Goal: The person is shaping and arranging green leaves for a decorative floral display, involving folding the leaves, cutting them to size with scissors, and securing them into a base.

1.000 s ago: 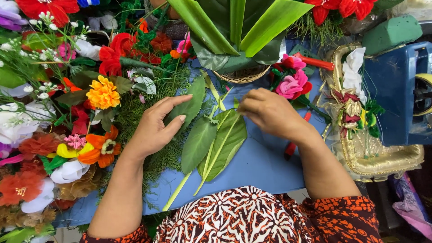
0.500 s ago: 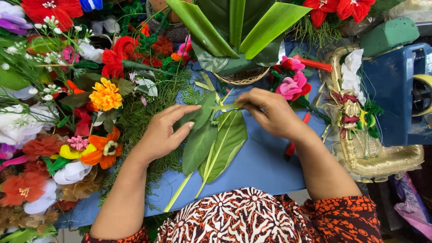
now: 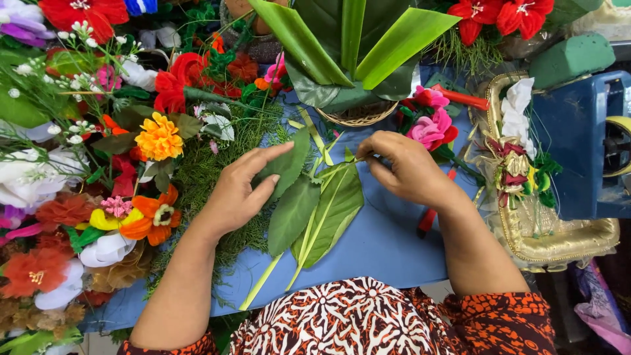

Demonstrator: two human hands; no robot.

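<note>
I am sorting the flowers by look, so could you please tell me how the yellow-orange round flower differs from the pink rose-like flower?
The yellow-orange round flower is a pompom of many small petals; the pink rose-like flower has fewer, broader, curled petals. The yellow one lies beyond the left hand, among ferny greenery and other blooms; the pink one lies beyond the right hand, beside red blooms. Both lie on the blue table, and neither hand touches them.

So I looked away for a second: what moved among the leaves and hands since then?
The left hand slid up onto the upper leaf, flattening it. The right hand shifted slightly left, fingers pinching a thin leaf strip. The long leaves, flowers and basket stayed put.
</note>
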